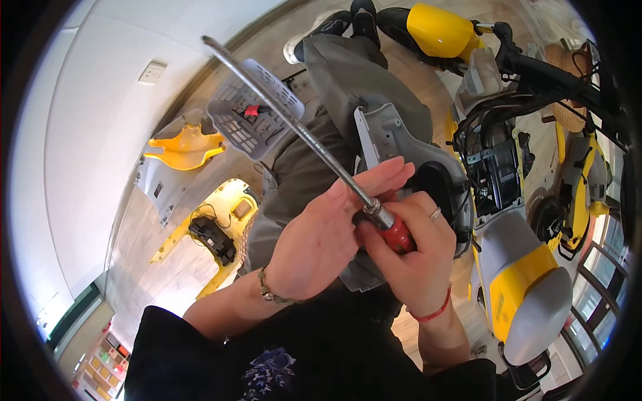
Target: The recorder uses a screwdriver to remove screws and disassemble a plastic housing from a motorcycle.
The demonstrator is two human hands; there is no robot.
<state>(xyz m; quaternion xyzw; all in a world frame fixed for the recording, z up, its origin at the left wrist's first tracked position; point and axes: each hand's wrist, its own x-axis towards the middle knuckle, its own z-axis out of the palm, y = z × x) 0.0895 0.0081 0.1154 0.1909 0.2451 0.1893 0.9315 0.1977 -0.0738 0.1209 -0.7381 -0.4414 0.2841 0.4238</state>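
Note:
A long metal screwdriver with a red handle points toward the upper left. My right hand is wrapped around its handle, near the middle of the view. Beside it, my left hand has its fingers stretched out, lying against the tool near the metal collar, palm turned toward me. Behind both hands a grey plastic body panel with a black recess rests across my legs, partly hidden by my hands.
A partly stripped yellow scooter stands at right, with another behind it. At left lie a lavender basket holding a red-handled item, an orange-yellow shell and a yellow panel. A white wall has a socket.

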